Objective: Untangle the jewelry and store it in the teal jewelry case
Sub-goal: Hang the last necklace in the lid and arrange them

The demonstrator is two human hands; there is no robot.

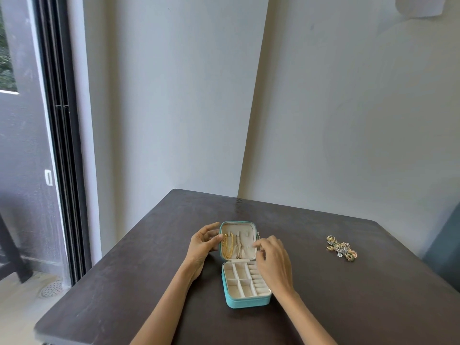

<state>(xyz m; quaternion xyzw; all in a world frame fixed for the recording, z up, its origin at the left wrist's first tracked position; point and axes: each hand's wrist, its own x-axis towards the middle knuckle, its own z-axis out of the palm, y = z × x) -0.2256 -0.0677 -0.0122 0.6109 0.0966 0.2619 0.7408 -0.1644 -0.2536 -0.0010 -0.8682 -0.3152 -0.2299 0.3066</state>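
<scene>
The teal jewelry case [245, 302] lies open on the dark table, lid folded back and cream lining showing. Gold chains [228, 246] and a thinner chain [239, 247] hang inside the lid. The divided tray compartments look bare. My left hand [202, 245] rests against the lid's left edge, fingers apart, thumb touching near the gold chains. My right hand [272, 261] hovers over the lid's right side and the tray's ring rolls, fingertips pinched loosely; I cannot make out anything in them. A cluster of tangled jewelry [341, 248] lies far right on the table.
The dark table [149, 282] fills the lower view, its far corner pushed into pale walls. A sliding glass door [59, 145] stands to the left, with a floor drain [51, 290] beyond the table's left edge.
</scene>
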